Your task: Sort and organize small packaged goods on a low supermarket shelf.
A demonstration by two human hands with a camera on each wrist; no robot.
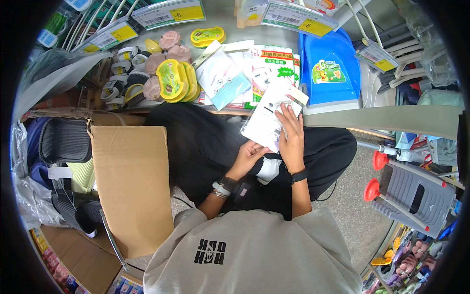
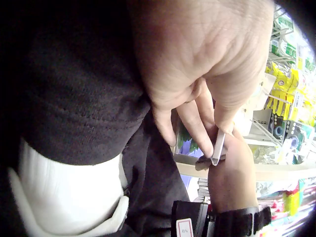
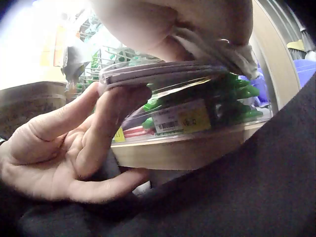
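A flat white packet in clear plastic [image 1: 267, 117] lies tilted above the lap in the head view. The left hand [image 1: 248, 158] pinches its lower edge between thumb and fingers. Across its upper face rests the right hand [image 1: 292, 137], fingers mostly straight; its thumb is hidden. In the right wrist view, the packet's layered edge [image 3: 158, 74] sits in the fingers of the left hand [image 3: 69, 153], beneath the right hand [image 3: 197, 24]. The left wrist view has the left hand [image 2: 207, 54] large, near the packet's thin edge [image 2: 218, 148] and the right hand [image 2: 232, 170].
On the shelf ahead are more white packets [image 1: 223, 81], yellow-green boxes [image 1: 174, 81], rolled straps [image 1: 117, 81] and a blue dustpan [image 1: 333, 68]. A cardboard flap [image 1: 129, 191] stands at the left. Red plungers [image 1: 373, 188] and a grey stool [image 1: 416, 196] are at the right.
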